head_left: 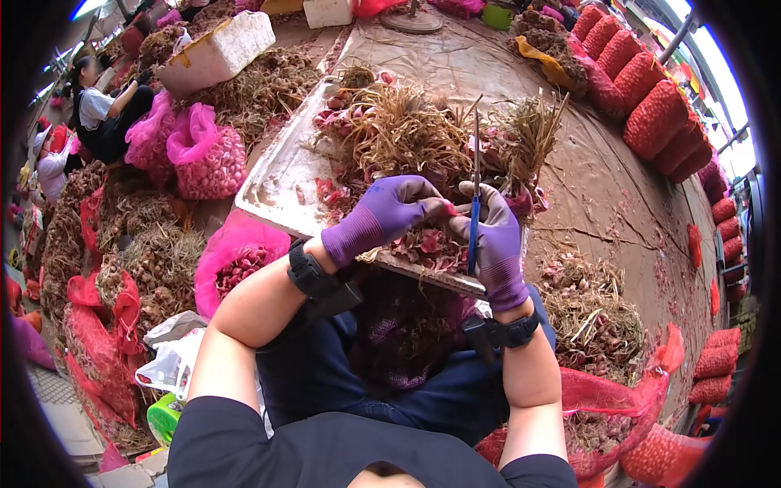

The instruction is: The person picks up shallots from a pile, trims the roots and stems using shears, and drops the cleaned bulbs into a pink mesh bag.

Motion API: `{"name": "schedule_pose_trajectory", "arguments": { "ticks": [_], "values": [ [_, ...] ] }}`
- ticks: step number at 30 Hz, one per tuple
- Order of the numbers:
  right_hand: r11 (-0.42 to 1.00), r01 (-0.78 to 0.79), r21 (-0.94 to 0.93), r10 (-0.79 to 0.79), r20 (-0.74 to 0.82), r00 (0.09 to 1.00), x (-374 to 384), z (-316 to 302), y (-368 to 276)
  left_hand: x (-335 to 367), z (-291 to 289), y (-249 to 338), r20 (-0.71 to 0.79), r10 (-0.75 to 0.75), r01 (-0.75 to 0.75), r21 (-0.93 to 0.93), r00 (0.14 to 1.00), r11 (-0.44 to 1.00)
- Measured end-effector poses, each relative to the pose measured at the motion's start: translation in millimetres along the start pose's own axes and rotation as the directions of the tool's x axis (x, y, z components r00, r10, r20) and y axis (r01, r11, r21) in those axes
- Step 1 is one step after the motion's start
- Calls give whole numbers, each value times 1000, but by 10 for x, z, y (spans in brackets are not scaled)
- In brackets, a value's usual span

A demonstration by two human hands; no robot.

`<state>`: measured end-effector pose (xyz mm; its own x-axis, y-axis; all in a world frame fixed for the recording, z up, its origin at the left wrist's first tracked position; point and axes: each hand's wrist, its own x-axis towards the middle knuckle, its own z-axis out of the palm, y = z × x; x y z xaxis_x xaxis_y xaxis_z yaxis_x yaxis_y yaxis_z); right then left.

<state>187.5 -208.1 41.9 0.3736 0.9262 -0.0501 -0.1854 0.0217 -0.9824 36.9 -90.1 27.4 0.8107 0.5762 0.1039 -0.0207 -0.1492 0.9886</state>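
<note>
My left hand [394, 211], in a purple glove, is closed with its fingertips pinching a small pinkish-red shallot [450, 209]. Beside it my right hand [496, 236], gloved the same way, grips a pair of scissors [474, 215] with a blue handle and long dark blades that point away from me. Both hands are over the near edge of a white foam tray [281, 191]. On the tray lies a heap of shallots with dry straw-like stalks [415, 126]. Loose reddish skins [431, 242] are scattered just under my hands.
Pink mesh bags of shallots [213, 167] stand to the left, near a foam box [220, 53] and two seated people. Stalked shallots [590, 317] are piled on the right. Full red mesh sacks [651, 106] line the far right. A dark mesh bag [407, 333] sits between my legs.
</note>
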Motion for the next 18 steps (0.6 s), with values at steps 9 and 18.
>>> {"name": "schedule_pose_trajectory", "arguments": {
  "ticks": [9,18],
  "values": [
    [996,42,73,-37,-64,997,34,-79,15,-3,-61,3,180,-103,162,-354,978,921],
    [974,-119,193,118,18,993,-25,-98,-69,-13,-267,19,431,-85,319,-508,898,800]
  ]
}}
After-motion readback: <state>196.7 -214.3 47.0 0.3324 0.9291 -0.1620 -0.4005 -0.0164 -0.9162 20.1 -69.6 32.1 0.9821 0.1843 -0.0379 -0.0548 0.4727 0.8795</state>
